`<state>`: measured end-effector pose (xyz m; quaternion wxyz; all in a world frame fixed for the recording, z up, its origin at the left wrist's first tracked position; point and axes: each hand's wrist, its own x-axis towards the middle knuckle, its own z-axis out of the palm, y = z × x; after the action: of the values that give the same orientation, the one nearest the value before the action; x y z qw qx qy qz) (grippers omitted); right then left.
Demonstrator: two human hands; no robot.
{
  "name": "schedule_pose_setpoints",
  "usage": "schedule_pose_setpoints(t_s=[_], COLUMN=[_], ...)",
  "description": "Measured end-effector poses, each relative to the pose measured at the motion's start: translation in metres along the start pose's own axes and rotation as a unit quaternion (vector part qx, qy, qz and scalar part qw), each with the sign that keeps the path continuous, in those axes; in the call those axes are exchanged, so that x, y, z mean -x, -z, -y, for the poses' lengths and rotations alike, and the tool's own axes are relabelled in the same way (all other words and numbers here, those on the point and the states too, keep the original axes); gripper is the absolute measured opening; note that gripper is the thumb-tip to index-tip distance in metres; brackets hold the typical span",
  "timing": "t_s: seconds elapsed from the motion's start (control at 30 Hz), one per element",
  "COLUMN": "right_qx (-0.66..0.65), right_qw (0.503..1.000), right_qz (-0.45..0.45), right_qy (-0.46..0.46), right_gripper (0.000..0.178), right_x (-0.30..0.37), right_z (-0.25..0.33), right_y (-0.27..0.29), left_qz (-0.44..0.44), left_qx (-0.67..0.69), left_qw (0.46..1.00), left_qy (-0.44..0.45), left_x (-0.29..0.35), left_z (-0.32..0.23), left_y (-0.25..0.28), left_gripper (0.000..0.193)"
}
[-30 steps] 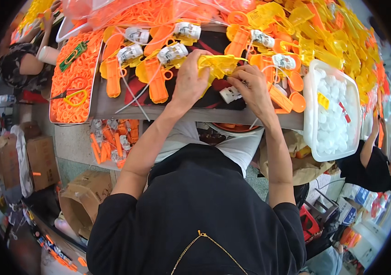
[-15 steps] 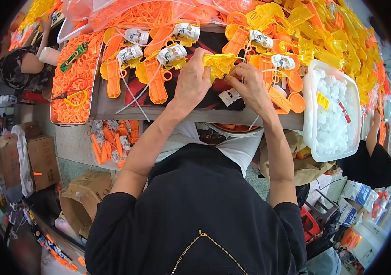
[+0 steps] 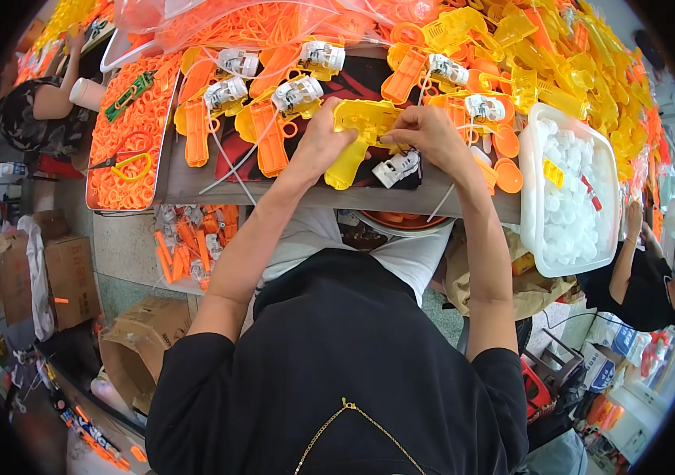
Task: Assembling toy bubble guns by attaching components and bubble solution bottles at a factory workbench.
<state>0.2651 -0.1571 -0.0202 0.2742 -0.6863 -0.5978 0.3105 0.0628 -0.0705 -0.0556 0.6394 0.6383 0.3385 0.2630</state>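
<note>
My left hand [image 3: 320,149] grips the left edge of a yellow plastic shell half [image 3: 347,164], shaped like a toy gun housing, its hollow inner side facing up. At the shell's right edge, the fingers of my right hand [image 3: 435,138] are pinched together; whatever is between them is too small to make out. Just below that hand lies a white gear-like mechanism [image 3: 397,169] on a dark red-and-black mat [image 3: 230,154]. Around my hands sit several yellow shells fitted with orange parts [image 3: 268,142], white mechanisms [image 3: 297,93] and thin white tubes [image 3: 234,172].
A tray of orange rings [image 3: 125,180] at left carries scissors [image 3: 133,165] and a green tool [image 3: 129,96]. At right stands a white bin [image 3: 533,198] of translucent caps. Yellow shells [image 3: 563,75] heap up behind. Other people [image 3: 642,277] are at both sides.
The yellow shell half has turned so its hollow side shows, and it sits lower, nearer me. My left hand has shifted down and left with it; the right hand stays at its right edge.
</note>
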Motion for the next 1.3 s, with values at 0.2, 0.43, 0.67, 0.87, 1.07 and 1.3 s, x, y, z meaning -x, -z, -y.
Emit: schedule_pose_setpoints(t_s=[0.2, 0.43, 0.67, 0.87, 1.07, 1.3], right_qx=[0.121, 0.051, 0.335, 0.239, 0.066, -0.067], right_qw=[0.992, 0.947, 0.908, 0.939, 0.959, 0.951], right_qz=[-0.029, -0.299, -0.243, -0.245, -0.269, -0.287], right_qy=[-0.018, 0.102, -0.067, -0.045, -0.068, -0.096], right_gripper=[0.032, 0.022, 0.039, 0.040, 0.038, 0.035], right_x=[-0.007, 0.043, 0.123, 0.121, 0.122, 0.127], right_z=[0.007, 0.016, -0.022, -0.039, -0.001, 0.000], right_y=[-0.008, 0.003, 0.024, 0.036, 0.043, 0.028], left_qz=[-0.220, -0.155, -0.156, -0.110, -0.097, 0.054], left_qx=[-0.459, -0.461, -0.463, -0.499, -0.391, -0.321], left_qw=[0.799, 0.828, 0.840, 0.829, 0.862, 0.923], left_qy=[-0.319, -0.279, -0.234, -0.227, -0.307, -0.206], left_x=[0.014, 0.018, 0.001, -0.013, -0.024, -0.051], left_z=[-0.015, 0.006, -0.002, -0.005, -0.030, -0.037], left_y=[-0.028, -0.026, -0.035, -0.031, -0.057, -0.068], left_gripper=[0.037, 0.011, 0.011, 0.011, 0.022, 0.026])
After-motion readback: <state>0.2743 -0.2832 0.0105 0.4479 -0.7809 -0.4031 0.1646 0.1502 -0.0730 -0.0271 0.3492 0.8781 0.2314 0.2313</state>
